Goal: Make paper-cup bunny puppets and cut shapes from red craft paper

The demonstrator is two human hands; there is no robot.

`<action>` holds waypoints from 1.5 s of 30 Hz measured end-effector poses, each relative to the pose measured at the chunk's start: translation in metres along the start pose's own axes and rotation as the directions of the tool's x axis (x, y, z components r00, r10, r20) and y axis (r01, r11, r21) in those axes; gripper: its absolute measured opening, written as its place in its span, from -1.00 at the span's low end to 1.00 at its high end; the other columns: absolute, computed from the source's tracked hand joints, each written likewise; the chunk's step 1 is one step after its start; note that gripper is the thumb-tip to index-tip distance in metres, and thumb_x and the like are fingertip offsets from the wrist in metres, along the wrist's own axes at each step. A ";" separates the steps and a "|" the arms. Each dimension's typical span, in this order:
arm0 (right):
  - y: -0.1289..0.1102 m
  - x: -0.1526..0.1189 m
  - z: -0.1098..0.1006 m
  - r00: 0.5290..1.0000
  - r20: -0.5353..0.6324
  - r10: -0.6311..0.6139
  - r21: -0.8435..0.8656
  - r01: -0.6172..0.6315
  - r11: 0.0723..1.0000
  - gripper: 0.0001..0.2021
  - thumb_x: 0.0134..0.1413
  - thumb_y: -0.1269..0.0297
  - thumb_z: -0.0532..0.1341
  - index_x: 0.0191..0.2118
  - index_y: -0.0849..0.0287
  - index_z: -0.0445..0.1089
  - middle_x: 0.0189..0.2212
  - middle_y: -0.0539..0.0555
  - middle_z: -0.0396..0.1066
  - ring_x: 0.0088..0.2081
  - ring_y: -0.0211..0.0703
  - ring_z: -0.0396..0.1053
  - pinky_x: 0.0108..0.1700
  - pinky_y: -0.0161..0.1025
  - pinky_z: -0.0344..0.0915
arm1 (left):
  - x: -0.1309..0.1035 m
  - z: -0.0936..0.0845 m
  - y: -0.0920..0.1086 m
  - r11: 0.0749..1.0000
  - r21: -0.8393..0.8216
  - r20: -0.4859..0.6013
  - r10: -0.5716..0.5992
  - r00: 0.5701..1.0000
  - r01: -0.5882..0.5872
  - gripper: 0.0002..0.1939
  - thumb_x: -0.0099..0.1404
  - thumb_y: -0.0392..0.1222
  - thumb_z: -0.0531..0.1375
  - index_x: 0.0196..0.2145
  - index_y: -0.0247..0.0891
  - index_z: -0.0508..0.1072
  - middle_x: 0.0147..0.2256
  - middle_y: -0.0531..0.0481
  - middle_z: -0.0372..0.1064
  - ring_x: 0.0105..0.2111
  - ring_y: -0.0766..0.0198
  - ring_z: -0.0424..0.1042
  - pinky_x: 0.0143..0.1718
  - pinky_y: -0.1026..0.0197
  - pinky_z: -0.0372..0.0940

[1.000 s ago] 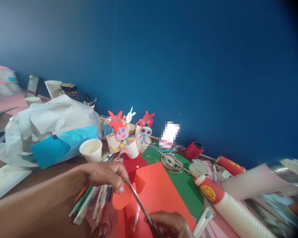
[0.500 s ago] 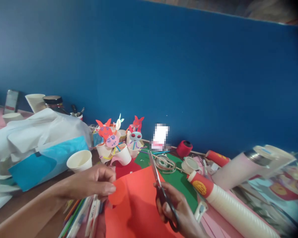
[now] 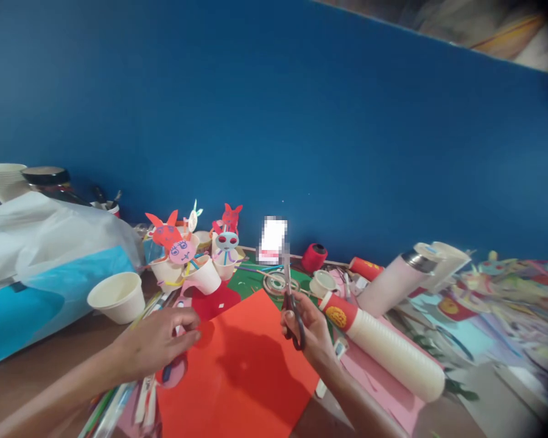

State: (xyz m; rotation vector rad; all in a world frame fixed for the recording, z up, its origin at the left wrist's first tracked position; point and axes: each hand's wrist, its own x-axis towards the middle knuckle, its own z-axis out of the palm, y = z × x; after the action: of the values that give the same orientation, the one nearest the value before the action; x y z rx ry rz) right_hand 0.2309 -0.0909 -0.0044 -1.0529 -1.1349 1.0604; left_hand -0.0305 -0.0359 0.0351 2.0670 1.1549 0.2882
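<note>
Presumably between cuts, the right hand point(image 3: 313, 326) clamps black-handled metal scissors point(image 3: 289, 301), left hand point(image 3: 158, 342) grip indeterminate; further cutting requires raising the rectangular orange paper point(image 3: 251, 365) off the desk point(image 3: 59, 350).

1. Your brown table point(image 3: 22, 383) is carrying the clutter and showing bare at lower left.
2. Nearest you, an orange-red sheet point(image 3: 246, 347) is lying flat, overlapping a green sheet point(image 3: 253, 280).
3. Left of it, your pens point(image 3: 114, 407) are lying in a loose bunch; a white paper cup point(image 3: 119, 298) is standing behind them.
4. Farther left, a plastic bag point(image 3: 50, 225) is resting beside that cup.
5. Beyond the orange-red sheet, cups with paper faces point(image 3: 203, 277) are standing grouped.
6. On your right, a pink sheet point(image 3: 374, 377) is lying under a sleeve of stacked cups point(image 3: 395, 353).
</note>
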 end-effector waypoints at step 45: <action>-0.044 0.006 -0.030 0.981 -0.066 -0.180 -0.051 0.177 0.983 -0.76 0.09 0.16 0.09 -0.15 0.16 0.21 -0.56 -0.05 0.22 -0.56 -0.33 0.20 -0.54 -0.38 0.13 | 0.020 0.087 -0.007 0.696 -0.679 0.122 -0.207 0.971 0.234 -0.59 0.00 0.12 0.15 -0.62 -0.22 0.07 -0.68 0.19 0.02 -0.65 0.41 0.05 -0.59 0.32 -0.01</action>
State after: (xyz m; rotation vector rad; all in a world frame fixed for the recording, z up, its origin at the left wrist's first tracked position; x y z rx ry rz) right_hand 0.2655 -0.0953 0.0362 -0.9955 -1.1776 0.8537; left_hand 0.0215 -0.0607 -0.0339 1.2499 1.0457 0.4791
